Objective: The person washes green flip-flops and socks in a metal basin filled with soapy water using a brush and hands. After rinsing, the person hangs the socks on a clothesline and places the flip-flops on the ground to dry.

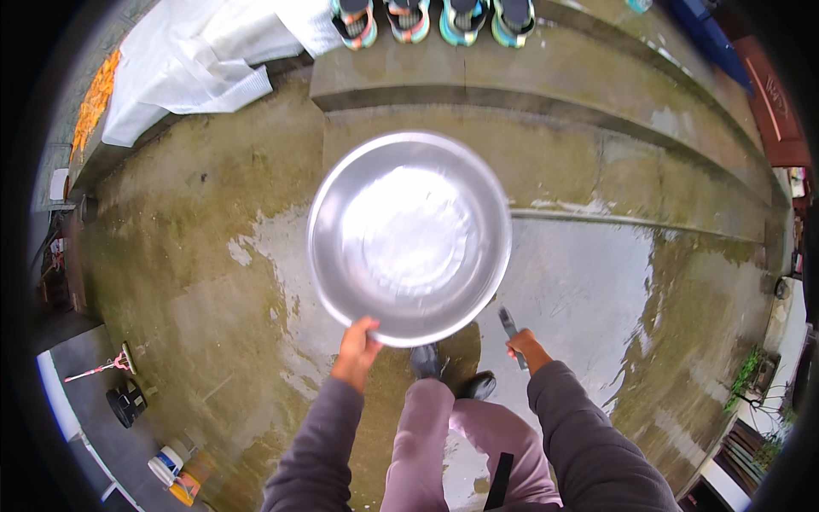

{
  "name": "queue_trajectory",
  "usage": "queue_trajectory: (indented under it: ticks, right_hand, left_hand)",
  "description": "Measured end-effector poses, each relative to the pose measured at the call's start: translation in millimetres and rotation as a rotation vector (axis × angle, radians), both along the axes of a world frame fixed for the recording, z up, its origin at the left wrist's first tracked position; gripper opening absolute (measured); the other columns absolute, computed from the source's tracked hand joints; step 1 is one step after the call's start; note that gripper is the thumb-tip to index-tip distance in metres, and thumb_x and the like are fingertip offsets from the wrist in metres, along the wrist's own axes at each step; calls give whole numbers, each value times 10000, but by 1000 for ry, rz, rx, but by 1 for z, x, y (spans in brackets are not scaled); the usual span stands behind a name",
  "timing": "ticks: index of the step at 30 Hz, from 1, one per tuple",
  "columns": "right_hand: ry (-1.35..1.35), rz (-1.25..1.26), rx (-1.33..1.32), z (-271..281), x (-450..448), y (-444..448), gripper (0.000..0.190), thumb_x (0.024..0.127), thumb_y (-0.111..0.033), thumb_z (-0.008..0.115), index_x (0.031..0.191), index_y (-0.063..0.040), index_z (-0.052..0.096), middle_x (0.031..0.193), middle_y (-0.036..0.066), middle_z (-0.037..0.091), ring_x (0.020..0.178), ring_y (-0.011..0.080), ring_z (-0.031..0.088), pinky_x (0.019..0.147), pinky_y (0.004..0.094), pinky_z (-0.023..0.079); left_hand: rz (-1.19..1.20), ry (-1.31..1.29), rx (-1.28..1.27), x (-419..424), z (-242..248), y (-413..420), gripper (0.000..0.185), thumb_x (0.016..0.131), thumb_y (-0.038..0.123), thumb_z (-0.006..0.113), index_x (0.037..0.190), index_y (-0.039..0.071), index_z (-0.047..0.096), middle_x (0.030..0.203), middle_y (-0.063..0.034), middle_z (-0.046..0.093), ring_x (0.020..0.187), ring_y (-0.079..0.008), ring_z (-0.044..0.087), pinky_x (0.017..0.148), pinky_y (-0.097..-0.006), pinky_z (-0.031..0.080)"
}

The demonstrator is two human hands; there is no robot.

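My left hand (359,349) grips the near rim of a wide, round stainless steel basin (333,281), thumb over the edge. The basin is held out in front of me above the wet concrete ground. Bright glare fills its bottom, so I cannot tell whether water lies in it. My right hand (526,345) is closed around a narrow grey tool (507,320), which looks like a knife. Its flat end points away from me, just off the basin's near right side and apart from it.
Concrete steps (544,105) rise ahead, with two pairs of colourful shoes (409,25) on them. White sheeting (192,57) covers something at far left. A mop (109,365) and black container (127,403) stand left. Puddles (576,269) wet the ground. Plants (745,377) grow at right.
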State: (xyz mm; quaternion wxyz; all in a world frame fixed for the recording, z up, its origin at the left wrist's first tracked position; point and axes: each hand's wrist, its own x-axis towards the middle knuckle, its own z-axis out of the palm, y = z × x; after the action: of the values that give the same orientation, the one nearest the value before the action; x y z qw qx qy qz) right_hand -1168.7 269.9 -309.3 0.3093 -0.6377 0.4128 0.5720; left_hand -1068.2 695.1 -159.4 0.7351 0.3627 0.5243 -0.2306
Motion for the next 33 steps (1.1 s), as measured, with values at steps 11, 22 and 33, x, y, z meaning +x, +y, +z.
queue_trajectory:
  ticks: [11,22,33]
  right_hand:
    - [-525,-573,-140,231,247,-6,392,902,-342,719,752,4,611,619,107,600,483,216,587,418,363,477]
    - [-955,-906,-351,208,512,36,527,843,-89,701,1324,-73,485,888,100,636,567,160,574,460,310,470]
    - [-425,-584,77,204,591,1,437,886,-346,706,1177,-44,582,1058,147,624,764,308,675,645,451,586]
  left_hand:
    - [1123,542,-369,-188,139,116,444,882,176,501,1262,-53,528,1208,-205,606,1023,-354,672,641,-357,623]
    - [1442,139,-582,-148,191,142,326,888,102,519,1169,-16,637,1070,-186,699,1021,-324,693,753,-455,584]
    - [1233,91,-552,-32,177,71,473,813,56,509,1271,-63,513,1260,-262,583,1107,-395,621,788,-470,555]
